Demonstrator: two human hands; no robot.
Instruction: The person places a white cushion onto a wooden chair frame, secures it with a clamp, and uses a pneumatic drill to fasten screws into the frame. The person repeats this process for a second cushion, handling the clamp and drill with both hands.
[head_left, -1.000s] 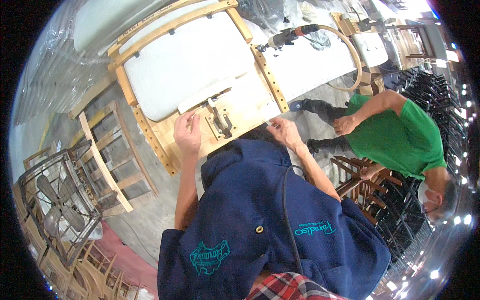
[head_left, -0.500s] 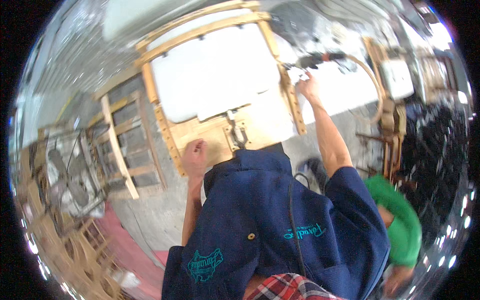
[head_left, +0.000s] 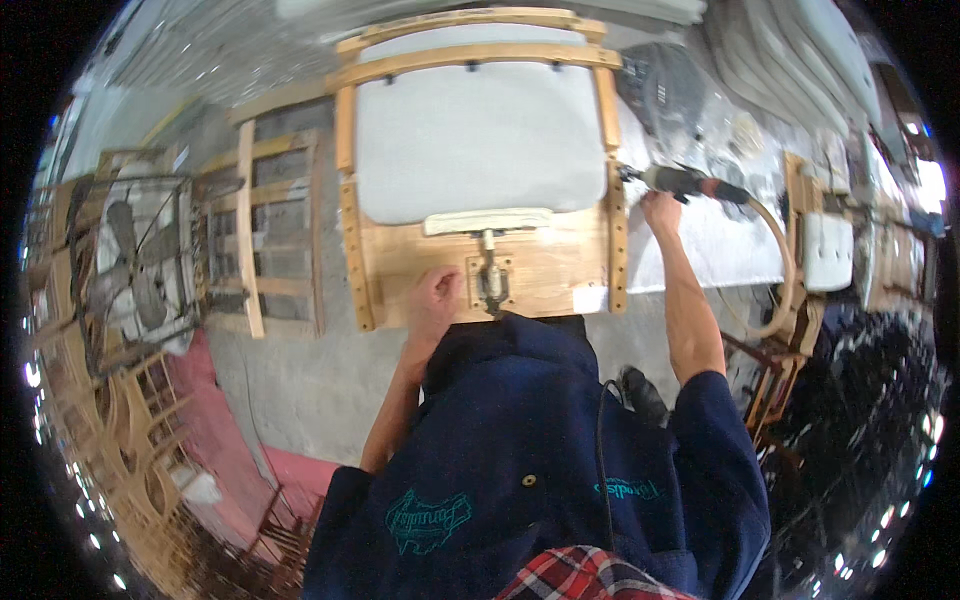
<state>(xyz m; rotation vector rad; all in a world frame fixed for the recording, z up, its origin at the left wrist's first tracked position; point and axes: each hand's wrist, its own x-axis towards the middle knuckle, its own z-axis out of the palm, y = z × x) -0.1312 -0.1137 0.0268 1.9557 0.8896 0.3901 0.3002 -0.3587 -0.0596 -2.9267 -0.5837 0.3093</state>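
In front of me lies a wooden chair frame (head_left: 612, 110) with a pale grey padded panel (head_left: 480, 140) set in it. A toggle clamp (head_left: 491, 275) stands on the wooden board (head_left: 400, 250) at its near end, its arm reaching to a cream padded bar (head_left: 488, 221). My left hand (head_left: 436, 298) hovers over the board left of the clamp, fingers curled in a pinch; anything in them is too small to make out. Beyond the frame's right rail, my right hand (head_left: 660, 212) is closed just below a hose-fed power screwdriver (head_left: 690, 184); its fingertips are partly hidden.
A beige hose (head_left: 785, 250) curves from the screwdriver over a white-covered surface (head_left: 730, 260). Wooden slatted frames (head_left: 248, 230) and a floor fan (head_left: 135, 260) stand at left. Stacked pale panels (head_left: 790, 50) lie at far right, chair parts (head_left: 140, 410) at lower left.
My view has turned and steadied, so the frame sits straighter. My left hand has moved inward over the board, closer to the clamp. The person in green at right is out of sight.
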